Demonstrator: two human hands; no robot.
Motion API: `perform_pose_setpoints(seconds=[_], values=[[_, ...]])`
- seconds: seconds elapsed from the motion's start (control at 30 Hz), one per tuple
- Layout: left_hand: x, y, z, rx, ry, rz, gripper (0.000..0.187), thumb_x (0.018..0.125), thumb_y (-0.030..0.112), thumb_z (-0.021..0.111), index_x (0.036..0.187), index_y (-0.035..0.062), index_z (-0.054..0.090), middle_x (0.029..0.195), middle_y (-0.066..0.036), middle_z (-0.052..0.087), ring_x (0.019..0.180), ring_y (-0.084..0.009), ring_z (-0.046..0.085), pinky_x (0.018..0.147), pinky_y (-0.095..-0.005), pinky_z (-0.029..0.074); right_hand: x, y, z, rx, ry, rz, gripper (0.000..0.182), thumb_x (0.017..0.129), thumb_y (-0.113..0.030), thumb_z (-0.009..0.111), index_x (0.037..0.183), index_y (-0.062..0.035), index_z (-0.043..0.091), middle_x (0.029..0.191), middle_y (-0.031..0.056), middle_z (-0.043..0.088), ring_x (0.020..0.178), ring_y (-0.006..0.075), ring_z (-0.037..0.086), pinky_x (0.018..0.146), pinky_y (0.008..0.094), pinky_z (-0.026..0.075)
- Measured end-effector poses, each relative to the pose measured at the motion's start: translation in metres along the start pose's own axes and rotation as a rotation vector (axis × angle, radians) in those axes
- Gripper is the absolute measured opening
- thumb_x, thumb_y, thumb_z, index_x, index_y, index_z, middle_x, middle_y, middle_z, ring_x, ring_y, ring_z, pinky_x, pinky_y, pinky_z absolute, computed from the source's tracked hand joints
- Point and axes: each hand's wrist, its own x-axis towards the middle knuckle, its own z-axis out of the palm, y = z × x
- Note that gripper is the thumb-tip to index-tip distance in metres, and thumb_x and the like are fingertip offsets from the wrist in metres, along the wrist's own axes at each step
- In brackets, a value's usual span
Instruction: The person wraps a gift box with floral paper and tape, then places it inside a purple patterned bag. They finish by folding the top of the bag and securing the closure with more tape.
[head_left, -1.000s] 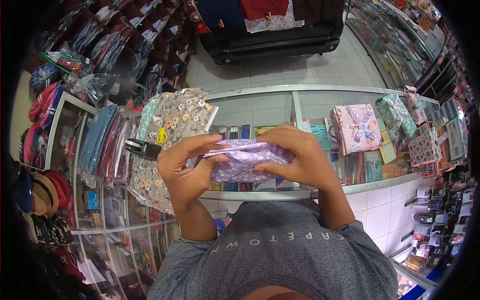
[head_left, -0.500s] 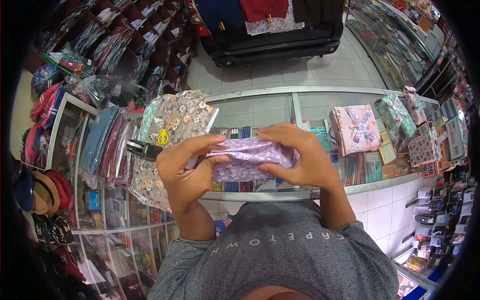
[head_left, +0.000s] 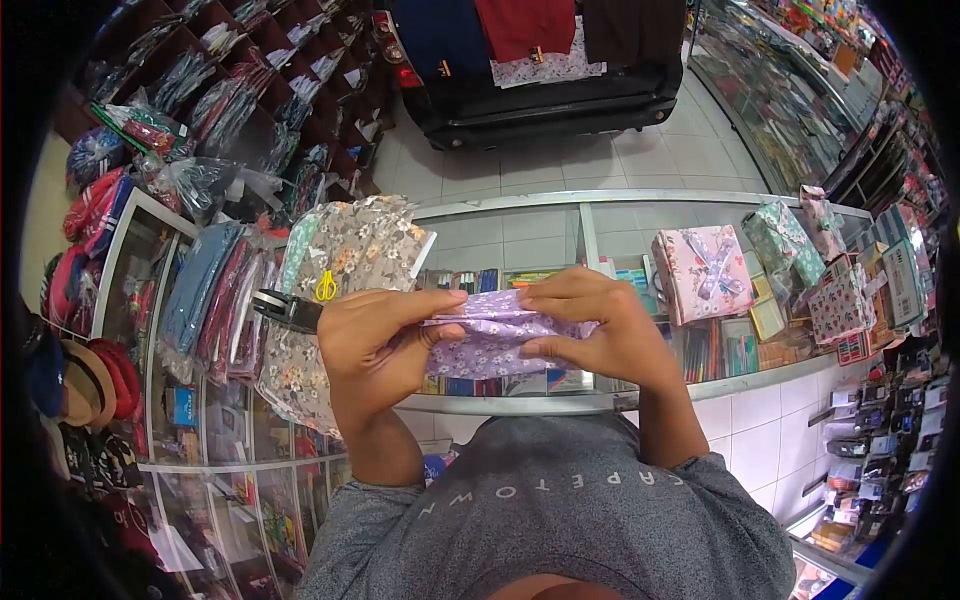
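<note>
A purple sheet with small white flowers (head_left: 490,355) hangs folded between my two hands above the glass counter. My left hand (head_left: 390,340) pinches its left end, fingers on top and thumb below. At the other end my right hand (head_left: 590,325) grips the upper folds between fingers and thumb. Beyond my left hand lie brown floral sheets (head_left: 360,240), with yellow-handled scissors (head_left: 325,286) and a black tape dispenser (head_left: 284,308) on them.
Wrapped gifts sit at the right of the counter: a pink one with a ribbon (head_left: 703,272) and a green one (head_left: 780,242). The counter's metal edge (head_left: 500,403) runs before my body. Bagged clothes (head_left: 200,290) stand at the left.
The view has shifted slightly, so the counter appears a little lower. Both hands keep hold of the purple sheet, whose upper folds look flatter between my fingers.
</note>
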Motion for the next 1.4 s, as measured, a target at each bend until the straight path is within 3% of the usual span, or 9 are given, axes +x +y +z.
perform_pose_setpoints(seconds=[0.3, 0.73, 0.8, 0.83, 0.9, 0.93, 1.0, 1.1, 1.4], values=[[0.001, -0.001, 0.008, -0.051, 0.054, -0.001, 0.034, 0.061, 0.001, 0.087, 0.094, 0.0047, 0.08, 0.078, -0.011, 0.077, 0.061, -0.0211, 0.07, 0.057, -0.0291, 0.05, 0.0, -0.001, 0.005, -0.043, 0.045, -0.057, 0.027, 0.076, -0.014, 0.088, 0.101, -0.004, 0.083, 0.104, 0.0107, 0.08, 0.107, 0.0319, 0.071, 0.093, 0.0404, 0.058], [0.009, 0.002, -0.002, -0.066, -0.023, 0.002, 0.036, 0.066, 0.011, 0.087, 0.101, 0.0043, 0.08, 0.077, -0.011, 0.076, 0.067, -0.0251, 0.074, 0.061, -0.0315, 0.053, 0.0, -0.013, 0.002, 0.001, 0.07, 0.007, 0.023, 0.072, -0.009, 0.089, 0.094, -0.0044, 0.084, 0.095, 0.0053, 0.081, 0.099, 0.0267, 0.069, 0.093, 0.0388, 0.054], [0.019, 0.012, -0.013, 0.077, -0.225, 0.061, 0.041, 0.069, 0.023, 0.089, 0.104, 0.0045, 0.08, 0.094, -0.008, 0.079, 0.097, -0.0265, 0.076, 0.096, -0.0489, 0.055, -0.001, -0.015, 0.0, -0.096, 0.099, -0.039, 0.024, 0.069, -0.008, 0.089, 0.093, -0.0049, 0.084, 0.093, 0.0053, 0.081, 0.096, 0.0275, 0.07, 0.087, 0.0385, 0.056], [0.024, 0.02, -0.017, 0.08, -0.221, 0.066, 0.041, 0.069, 0.023, 0.089, 0.104, 0.0045, 0.08, 0.094, -0.008, 0.079, 0.097, -0.0265, 0.076, 0.096, -0.0489, 0.055, 0.0, -0.016, 0.0, -0.099, 0.1, -0.045, 0.024, 0.069, -0.008, 0.089, 0.093, -0.0049, 0.084, 0.093, 0.0053, 0.081, 0.096, 0.0275, 0.07, 0.087, 0.0385, 0.056], [0.029, 0.04, -0.015, 0.49, -0.292, 0.19, 0.046, 0.069, 0.034, 0.086, 0.106, 0.008, 0.08, 0.108, -0.001, 0.077, 0.121, -0.0247, 0.067, 0.116, -0.0739, 0.028, 0.001, -0.021, 0.0, -0.21, 0.13, -0.077, 0.025, 0.066, -0.008, 0.087, 0.091, -0.0055, 0.083, 0.089, 0.0054, 0.079, 0.092, 0.0287, 0.069, 0.079, 0.0374, 0.057], [0.03, 0.048, -0.007, 0.49, -0.285, 0.192, 0.046, 0.069, 0.034, 0.086, 0.106, 0.008, 0.08, 0.108, -0.001, 0.077, 0.121, -0.0247, 0.067, 0.116, -0.0739, 0.028, 0.002, -0.024, 0.001, -0.215, 0.128, -0.082, 0.025, 0.066, -0.008, 0.087, 0.091, -0.0055, 0.083, 0.089, 0.0054, 0.079, 0.092, 0.0287, 0.069, 0.079, 0.0374, 0.057], [0.032, 0.063, 0.011, 0.55, -0.321, 0.137, 0.034, 0.074, 0.03, 0.081, 0.101, 0.0095, 0.08, 0.108, 0.005, 0.074, 0.131, -0.0184, 0.06, 0.114, -0.0881, 0.005, 0.004, -0.032, 0.003, -0.326, 0.136, -0.082, 0.012, 0.07, -0.011, 0.08, 0.081, -0.0081, 0.081, 0.086, 0.0015, 0.078, 0.083, 0.0276, 0.067, 0.077, 0.038, 0.056], [0.025, 0.046, 0.025, 0.696, -0.499, 0.27, 0.018, 0.08, 0.021, 0.074, 0.093, 0.0099, 0.078, 0.098, 0.005, 0.071, 0.126, -0.0156, 0.062, 0.111, -0.0925, 0.001, 0.004, -0.037, 0.003, -0.414, 0.084, -0.146, 0.012, 0.071, -0.013, 0.079, 0.082, -0.0087, 0.081, 0.084, -0.0002, 0.076, 0.08, 0.0262, 0.063, 0.071, 0.0369, 0.054], [0.038, 0.025, 0.019, 0.543, -0.66, 0.482, 0.015, 0.075, 0.013, 0.071, 0.087, 0.0081, 0.078, 0.092, 0.001, 0.075, 0.107, -0.0142, 0.071, 0.126, -0.0584, 0.033, 0.001, -0.035, 0.006, -0.367, 0.068, -0.105, 0.013, 0.071, -0.012, 0.079, 0.082, -0.0074, 0.08, 0.087, -0.0003, 0.077, 0.09, 0.0293, 0.064, 0.079, 0.0384, 0.055]])
